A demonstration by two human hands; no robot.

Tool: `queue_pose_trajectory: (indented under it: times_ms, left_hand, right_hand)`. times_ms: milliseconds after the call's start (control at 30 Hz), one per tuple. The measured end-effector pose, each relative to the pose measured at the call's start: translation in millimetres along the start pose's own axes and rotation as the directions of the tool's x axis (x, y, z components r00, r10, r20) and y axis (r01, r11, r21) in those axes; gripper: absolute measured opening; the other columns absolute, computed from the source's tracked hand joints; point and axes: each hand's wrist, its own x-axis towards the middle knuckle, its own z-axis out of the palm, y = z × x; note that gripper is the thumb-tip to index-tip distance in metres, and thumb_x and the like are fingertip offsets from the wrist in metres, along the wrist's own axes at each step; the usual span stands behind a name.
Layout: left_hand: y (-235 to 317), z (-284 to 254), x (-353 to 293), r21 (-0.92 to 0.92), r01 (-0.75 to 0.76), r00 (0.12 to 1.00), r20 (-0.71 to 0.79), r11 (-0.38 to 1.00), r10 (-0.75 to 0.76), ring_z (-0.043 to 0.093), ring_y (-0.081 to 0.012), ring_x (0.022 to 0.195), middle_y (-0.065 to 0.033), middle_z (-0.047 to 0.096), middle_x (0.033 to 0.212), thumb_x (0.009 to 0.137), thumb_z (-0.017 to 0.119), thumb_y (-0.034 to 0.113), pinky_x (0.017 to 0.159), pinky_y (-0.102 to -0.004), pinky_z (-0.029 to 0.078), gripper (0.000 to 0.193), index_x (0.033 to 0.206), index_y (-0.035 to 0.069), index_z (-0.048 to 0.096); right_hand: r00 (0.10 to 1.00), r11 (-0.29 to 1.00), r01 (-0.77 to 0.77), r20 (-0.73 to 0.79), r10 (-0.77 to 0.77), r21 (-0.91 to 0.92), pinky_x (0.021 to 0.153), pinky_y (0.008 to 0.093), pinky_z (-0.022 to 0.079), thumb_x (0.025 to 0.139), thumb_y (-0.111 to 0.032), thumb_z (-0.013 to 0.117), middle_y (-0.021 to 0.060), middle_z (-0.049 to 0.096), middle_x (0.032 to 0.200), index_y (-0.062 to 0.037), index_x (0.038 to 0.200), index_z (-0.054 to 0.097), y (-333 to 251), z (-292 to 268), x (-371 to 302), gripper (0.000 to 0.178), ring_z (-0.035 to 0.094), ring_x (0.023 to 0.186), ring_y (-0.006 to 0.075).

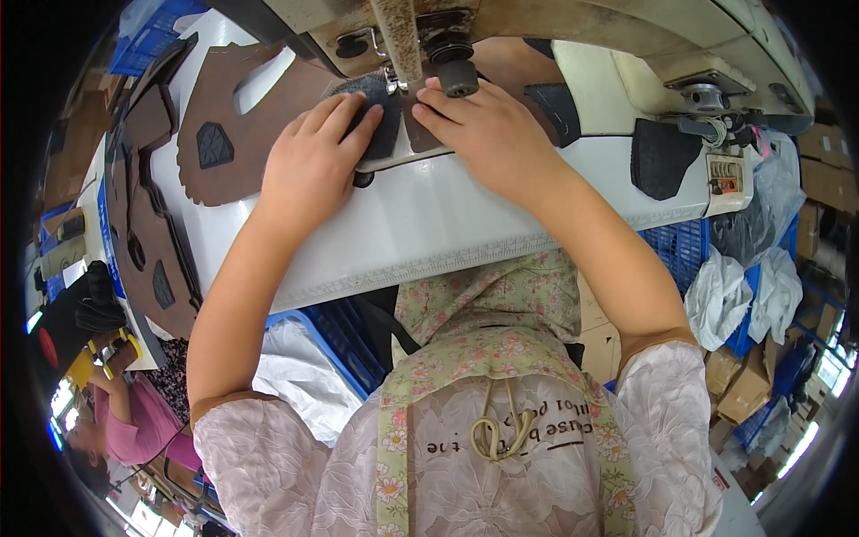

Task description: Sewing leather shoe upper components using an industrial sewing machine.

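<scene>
The dark grey patch [380,121] lies on the brown cut piece [255,121] just under the sewing machine's needle foot [394,82]. The left hand [313,166] presses flat on it; the right hand [483,134] flattens alongside, equally near.

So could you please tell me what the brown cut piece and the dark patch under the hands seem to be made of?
The brown piece looks like matte leather or suede-like synthetic: flat, dull, with cleanly cut edges. The dark patch under the left hand and right hand looks like textured fabric or mesh, though that is uncertain.
</scene>
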Motion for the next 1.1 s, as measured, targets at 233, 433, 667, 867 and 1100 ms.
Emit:
queue_pose_trajectory:
  times_ms: [233, 433, 667, 867, 1100]
  left_hand:
    - [3.8, 4.9, -2.0, -0.141, 0.077, 0.993, -0.074, 0.987, -0.088, 0.055, -0.0299, 0.118, -0.0098, 0.058, 0.123, 0.067, 0.056, -0.004, 0.096, -0.0403, 0.047, 0.055, 0.121, 0.008, 0.060]
    - [3.8, 4.0, -0.6, -0.038, 0.033, 0.995, -0.096, 0.999, -0.037, 0.055, -0.0307, 0.119, -0.0106, 0.058, 0.124, 0.070, 0.056, -0.002, 0.096, -0.0412, 0.047, 0.050, 0.119, 0.008, 0.061]
    - [5.9, 1.8, -0.8, 0.017, 0.038, 0.996, -0.079, 0.999, -0.037, 0.056, -0.0309, 0.117, -0.0116, 0.059, 0.124, 0.070, 0.057, -0.001, 0.095, -0.0416, 0.048, 0.053, 0.122, 0.008, 0.061]
    - [-7.2, -0.8, -8.9, -0.126, -0.043, 0.999, -0.011, 0.991, 0.042, 0.057, -0.0270, 0.119, -0.0115, 0.061, 0.126, 0.071, 0.061, 0.005, 0.091, -0.0396, 0.052, 0.048, 0.119, 0.008, 0.064]
    - [0.5, 6.7, -5.5, 0.055, -0.046, 0.994, -0.098, 0.997, 0.052, 0.058, -0.0270, 0.118, -0.0112, 0.061, 0.128, 0.077, 0.061, 0.010, 0.092, -0.0376, 0.051, 0.040, 0.116, 0.008, 0.065]
  right_hand:
    - [1.000, 1.000, -0.007, 0.014, 0.007, -0.011, 0.108, 0.0393, 0.040, 0.080, -0.014, 0.056, 0.0074, 0.066, 0.112, -0.0036, 0.104, 0.068, -6.7, -12.5, -3.3, 0.029, 0.057, 0.116, 0.0228]
    - [1.000, 1.000, -0.013, -0.015, 0.012, -0.018, 0.108, 0.0396, 0.039, 0.081, -0.015, 0.056, 0.0076, 0.067, 0.111, -0.0038, 0.103, 0.068, -4.3, -10.9, -0.3, 0.028, 0.057, 0.116, 0.0230]
    - [1.000, 0.998, 0.006, -0.004, -0.006, -0.060, 0.108, 0.0394, 0.039, 0.081, -0.014, 0.056, 0.0074, 0.067, 0.109, -0.0066, 0.103, 0.069, 0.0, -8.0, -0.5, 0.027, 0.057, 0.117, 0.0225]
    - [1.000, 0.999, -0.025, 0.012, 0.026, -0.033, 0.106, 0.0407, 0.041, 0.079, -0.011, 0.058, 0.0016, 0.068, 0.113, -0.0129, 0.101, 0.074, 1.3, -10.8, 0.7, 0.027, 0.057, 0.119, 0.0216]
    - [0.999, 1.000, -0.016, -0.049, 0.015, -0.020, 0.106, 0.0409, 0.041, 0.079, -0.011, 0.061, 0.0050, 0.069, 0.107, -0.0099, 0.096, 0.074, 7.1, -6.0, 8.7, 0.022, 0.058, 0.115, 0.0229]
